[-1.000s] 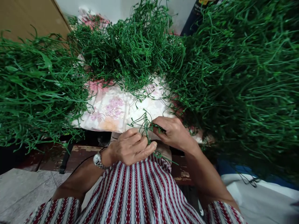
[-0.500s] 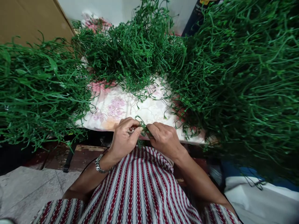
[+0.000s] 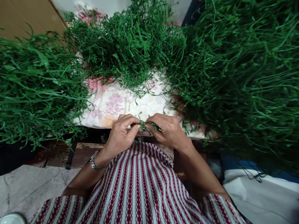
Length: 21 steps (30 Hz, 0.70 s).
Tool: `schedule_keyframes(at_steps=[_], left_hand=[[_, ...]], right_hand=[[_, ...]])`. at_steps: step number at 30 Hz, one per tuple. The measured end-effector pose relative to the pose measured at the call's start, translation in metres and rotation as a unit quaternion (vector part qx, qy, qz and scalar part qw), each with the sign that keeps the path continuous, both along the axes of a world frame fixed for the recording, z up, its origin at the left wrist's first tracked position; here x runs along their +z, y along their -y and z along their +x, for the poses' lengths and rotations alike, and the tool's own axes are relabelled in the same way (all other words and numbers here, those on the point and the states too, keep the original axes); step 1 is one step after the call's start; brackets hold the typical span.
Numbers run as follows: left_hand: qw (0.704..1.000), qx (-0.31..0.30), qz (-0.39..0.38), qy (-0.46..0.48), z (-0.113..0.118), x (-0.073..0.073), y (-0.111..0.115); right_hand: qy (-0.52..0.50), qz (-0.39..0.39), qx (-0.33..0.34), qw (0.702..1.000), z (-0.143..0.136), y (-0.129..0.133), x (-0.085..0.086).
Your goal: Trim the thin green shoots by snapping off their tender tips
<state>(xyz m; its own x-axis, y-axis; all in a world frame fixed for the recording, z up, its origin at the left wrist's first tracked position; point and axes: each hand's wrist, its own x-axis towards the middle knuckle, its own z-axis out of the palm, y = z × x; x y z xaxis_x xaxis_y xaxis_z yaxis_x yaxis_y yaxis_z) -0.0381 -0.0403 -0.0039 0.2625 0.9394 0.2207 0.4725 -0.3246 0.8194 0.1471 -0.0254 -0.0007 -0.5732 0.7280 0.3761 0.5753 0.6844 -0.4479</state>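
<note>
Between my two hands is a small tangle of thin green plant stems (image 3: 143, 125) with tiny buds. My left hand (image 3: 122, 130), with a metal watch band at its wrist, pinches the stems between thumb and forefinger. My right hand (image 3: 167, 129) is closed around more of the same stems, which poke out between its fingers. Both hands hover over the front edge of a floral cloth (image 3: 116, 107), a short gap between their fingertips. Just beyond lies a heap of the green stems (image 3: 137, 53).
A leafy green pile (image 3: 39, 90) covers the left side of the cloth, and a larger stem pile (image 3: 240, 81) fills the right. A cardboard panel (image 3: 28, 18) stands at back left. White and blue bags (image 3: 261, 196) lie at lower right, above a tiled floor (image 3: 35, 189) at left.
My hands have drawn slightly apart, and the stems between them show more plainly. My right hand has turned a little, with stems now visible in its grip. The camera view has shifted slightly.
</note>
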Motion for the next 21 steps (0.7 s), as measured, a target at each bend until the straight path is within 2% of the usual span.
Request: schedule_keyframes(at_steps=[4, 9, 14, 17, 21], left_hand=[[0.996, 0.061, -0.043, 0.057, -0.002, -0.007, 0.001], [0.969, 0.159, -0.080, 0.170, 0.002, -0.017, -0.003], [0.969, 0.199, -0.038, 0.141, 0.003, -0.021, -0.002], [0.967, 0.223, -0.002, 0.121, 0.004, -0.021, -0.001], [0.955, 0.220, -0.040, 0.193, 0.007, -0.020, -0.003]], right_hand=[[-0.003, -0.002, -0.004, 1.000, 0.000, 0.004, -0.014], [0.031, 0.032, -0.047, 0.998, -0.004, 0.019, -0.026], [0.078, 0.070, -0.092, 0.990, -0.007, 0.031, -0.029], [0.102, 0.062, -0.116, 0.986, -0.012, 0.036, -0.031], [0.095, 0.026, -0.119, 0.988, -0.025, 0.041, -0.042]])
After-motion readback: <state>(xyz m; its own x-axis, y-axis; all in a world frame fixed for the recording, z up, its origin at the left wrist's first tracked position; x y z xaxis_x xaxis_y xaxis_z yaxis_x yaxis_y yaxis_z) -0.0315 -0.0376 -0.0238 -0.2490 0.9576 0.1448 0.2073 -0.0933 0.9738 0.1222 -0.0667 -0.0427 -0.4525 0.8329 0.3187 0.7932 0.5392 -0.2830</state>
